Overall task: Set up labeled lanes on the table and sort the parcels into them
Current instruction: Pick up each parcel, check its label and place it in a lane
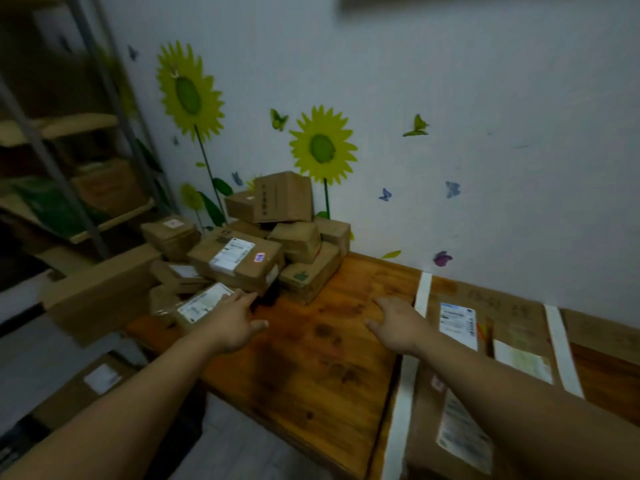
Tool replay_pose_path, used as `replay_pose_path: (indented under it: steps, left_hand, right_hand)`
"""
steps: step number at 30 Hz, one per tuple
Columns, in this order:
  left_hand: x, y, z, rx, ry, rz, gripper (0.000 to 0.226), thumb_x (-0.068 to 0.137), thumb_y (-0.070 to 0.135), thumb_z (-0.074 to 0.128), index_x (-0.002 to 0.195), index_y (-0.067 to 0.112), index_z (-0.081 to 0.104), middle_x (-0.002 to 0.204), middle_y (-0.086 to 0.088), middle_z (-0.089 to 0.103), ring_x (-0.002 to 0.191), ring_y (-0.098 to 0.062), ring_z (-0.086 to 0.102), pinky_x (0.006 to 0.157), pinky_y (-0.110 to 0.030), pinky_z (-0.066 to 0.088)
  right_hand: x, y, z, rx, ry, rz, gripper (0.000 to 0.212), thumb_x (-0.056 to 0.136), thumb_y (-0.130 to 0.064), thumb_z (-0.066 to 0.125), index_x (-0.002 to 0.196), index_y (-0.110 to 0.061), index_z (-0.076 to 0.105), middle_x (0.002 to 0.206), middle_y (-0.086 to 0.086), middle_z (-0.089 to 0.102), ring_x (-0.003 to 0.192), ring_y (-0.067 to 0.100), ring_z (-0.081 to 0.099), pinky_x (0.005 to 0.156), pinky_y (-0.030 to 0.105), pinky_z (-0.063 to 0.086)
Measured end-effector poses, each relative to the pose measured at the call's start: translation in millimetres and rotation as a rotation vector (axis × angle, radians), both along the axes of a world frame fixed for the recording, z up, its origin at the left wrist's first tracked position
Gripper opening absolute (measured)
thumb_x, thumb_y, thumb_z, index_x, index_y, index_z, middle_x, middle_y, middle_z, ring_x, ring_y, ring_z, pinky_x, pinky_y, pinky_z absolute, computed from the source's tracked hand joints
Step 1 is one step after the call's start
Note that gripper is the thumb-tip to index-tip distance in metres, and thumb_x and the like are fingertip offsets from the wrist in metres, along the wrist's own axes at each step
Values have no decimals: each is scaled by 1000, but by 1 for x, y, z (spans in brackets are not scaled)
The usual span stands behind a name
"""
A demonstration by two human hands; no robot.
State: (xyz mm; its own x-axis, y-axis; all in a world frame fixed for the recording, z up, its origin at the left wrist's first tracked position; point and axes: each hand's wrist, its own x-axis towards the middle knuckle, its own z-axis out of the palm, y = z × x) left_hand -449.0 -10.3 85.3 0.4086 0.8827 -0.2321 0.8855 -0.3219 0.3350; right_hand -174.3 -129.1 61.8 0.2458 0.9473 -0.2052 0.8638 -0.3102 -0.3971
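A heap of brown cardboard parcels (pixel 263 244) is piled at the far left end of the wooden table (pixel 311 358). White tape strips (pixel 423 293) mark lanes on the right part of the table. Flat parcels with white labels (pixel 485 327) lie between the strips. My left hand (pixel 235 322) reaches out with fingers extended, its fingertips at a small labelled parcel (pixel 204 303) at the front of the heap. My right hand (pixel 398 322) hovers open over the bare wood, just left of the first tape strip, holding nothing.
A long cardboard box (pixel 100 292) juts off the table's left end. A metal shelf rack (pixel 69 168) with boxes stands at the left. More parcels (pixel 100 379) lie on the floor below. The wall with sunflower stickers (pixel 322 147) runs behind the table.
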Motion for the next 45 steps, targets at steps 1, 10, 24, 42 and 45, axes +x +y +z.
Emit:
replay_pose_path:
  steps: [1,10,24,42,45]
  left_hand:
    - [-4,11,0,4,-4,9,75,90,46,56,150,22,18,159,-5,6,145,-28,9,117,-39,17]
    - [-48,124,-3,-1,32,138,66,90,42,55,147,27,26,155,-6,21,142,-27,18,115,-43,22]
    - [-74,315,-42,-208,-378,226,61,83,34,65,138,28,39,139,-1,46,124,-26,48,105,-47,38]
    - [-65,286,34,-259,-1036,-8,65,85,9,65,139,25,32,132,1,46,118,-15,47,103,-45,44]
    - [-56,249,60,-235,-1098,-81,67,85,8,65,140,26,31,119,7,46,115,-13,48,103,-43,44]
  right_hand:
    - [-5,17,0,3,1,8,67,96,-49,45,151,-18,23,155,11,25,142,29,26,115,36,25]
    - [-64,167,-16,-32,138,80,64,98,-45,46,151,-16,24,155,9,27,141,26,29,114,34,26]
    - [-158,297,-42,-15,436,-281,60,98,-33,50,149,-19,23,150,7,36,135,24,38,110,36,31]
    - [-166,240,62,775,566,-584,46,89,-23,65,122,-41,38,98,-27,52,93,3,58,84,29,53]
    - [-159,198,84,859,499,-570,44,89,-21,65,116,-46,40,97,-30,52,87,-5,58,67,13,48]
